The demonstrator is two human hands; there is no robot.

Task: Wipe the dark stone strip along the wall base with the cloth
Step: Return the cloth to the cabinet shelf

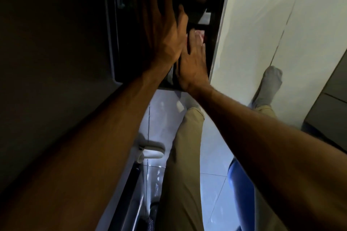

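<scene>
The left hand (165, 39) is lying flat, fingers spread, against a dim dark panel (56, 33). Beside it, the right hand (193, 62) is pressing a pinkish cloth (199, 34), mostly hidden under its fingers, onto the shadowed dark stone strip (212, 30) edging the pale floor (272, 24).

Pinkish cloth (198, 36), mostly hidden under fingers, against glossy dark stone strip (216, 30) beside pale floor tiles.

Home interior: glossy tiled floor (212, 155)
</scene>
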